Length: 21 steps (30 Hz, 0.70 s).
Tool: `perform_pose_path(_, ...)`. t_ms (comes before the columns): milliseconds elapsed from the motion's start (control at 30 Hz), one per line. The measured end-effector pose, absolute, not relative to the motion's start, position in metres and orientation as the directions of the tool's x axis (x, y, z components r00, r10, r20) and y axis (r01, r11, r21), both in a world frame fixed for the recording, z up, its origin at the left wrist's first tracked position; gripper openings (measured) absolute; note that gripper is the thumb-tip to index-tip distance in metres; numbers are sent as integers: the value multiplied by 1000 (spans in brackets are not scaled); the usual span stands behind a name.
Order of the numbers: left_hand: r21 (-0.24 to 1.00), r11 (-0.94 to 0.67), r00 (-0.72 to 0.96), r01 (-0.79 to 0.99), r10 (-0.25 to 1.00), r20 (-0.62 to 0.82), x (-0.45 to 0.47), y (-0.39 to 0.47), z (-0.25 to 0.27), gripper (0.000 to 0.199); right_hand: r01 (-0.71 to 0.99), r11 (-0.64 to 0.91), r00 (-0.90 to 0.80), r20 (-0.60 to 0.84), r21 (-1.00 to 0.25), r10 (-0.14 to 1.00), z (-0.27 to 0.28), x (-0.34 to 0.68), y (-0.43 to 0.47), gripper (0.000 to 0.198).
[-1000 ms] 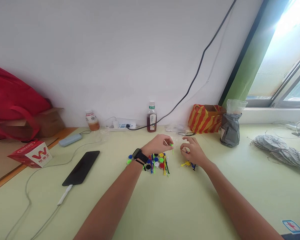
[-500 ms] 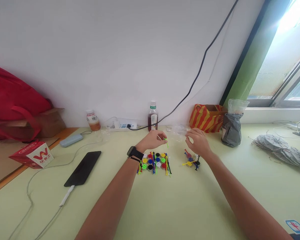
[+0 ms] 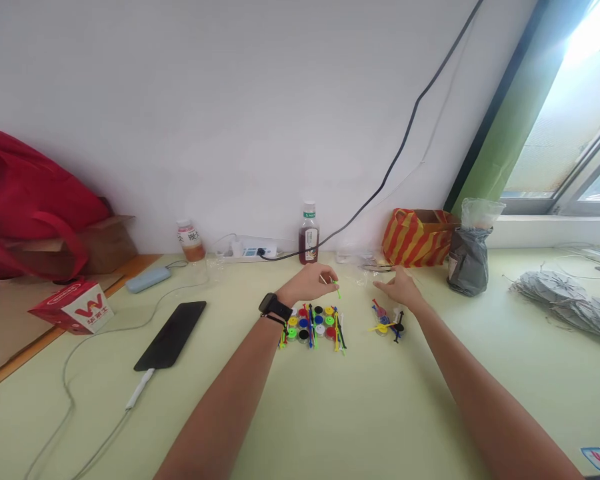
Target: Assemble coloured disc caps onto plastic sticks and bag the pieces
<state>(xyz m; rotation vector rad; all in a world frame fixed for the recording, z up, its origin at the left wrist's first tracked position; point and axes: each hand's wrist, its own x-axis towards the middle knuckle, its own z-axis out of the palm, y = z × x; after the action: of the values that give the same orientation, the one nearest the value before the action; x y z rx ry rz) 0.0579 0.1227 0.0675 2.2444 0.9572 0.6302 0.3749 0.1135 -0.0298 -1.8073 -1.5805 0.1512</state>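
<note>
My left hand (image 3: 311,283), with a black watch on its wrist, is closed in a pinch on a thin green plastic stick (image 3: 338,289) and a thin white one. Just below it lie rows of small round pieces (image 3: 304,323) with coloured tops, with several coloured plastic sticks (image 3: 337,331) beside and between them. My right hand (image 3: 403,288) hovers over the table to the right, thumb and fingers apart, nothing visible in it. Under it sits a smaller group of round pieces (image 3: 383,329) with red, yellow and dark sticks. A thin dark object (image 3: 377,269) lies just beyond its fingertips.
Clear plastic packaging (image 3: 353,270), a dark drink bottle (image 3: 309,235), a power strip (image 3: 253,251) and a striped bag (image 3: 416,237) line the wall. A phone (image 3: 171,335) on a cable and a red-white box (image 3: 73,308) are left; a grey bag (image 3: 469,261) stands right.
My right hand has moved slightly away from me and its fingers reach further forward; the thin dark object now shows beyond them. My left hand keeps its pinch. The view has shifted slightly.
</note>
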Motion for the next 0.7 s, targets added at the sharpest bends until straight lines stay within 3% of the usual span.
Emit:
perform_pose_path(167, 692, -544, 623, 475, 763, 173, 58, 121, 69, 32, 636, 69, 304, 332, -768, 893, -21, 361, 123, 31)
perform_pose_path(433, 734, -539, 617, 413, 759, 210, 62, 120, 66, 30, 596, 167, 255, 383, -785, 888, 6, 336, 94, 35)
perform_pose_path(500, 772, -535, 644, 344, 732, 221, 68, 117, 64, 30, 553, 183, 164, 321, -813, 933, 12, 320, 77, 34)
perform_pose_path(567, 806, -530, 685, 263, 691, 231, 75, 112, 61, 28, 342, 149, -73, 132, -928, 989, 17, 302, 60, 36)
perform_pose_path(633, 827, -523, 719, 206, 654, 235, 82, 108, 58, 21, 176, 147, -200, 110, -973, 974, 21, 286, 48, 36)
perform_pose_path(700, 829, -527, 731, 189, 639, 240, 87, 104, 55, 14, 90, 142, -209, 121, -986, 971, 23, 277, 42, 37)
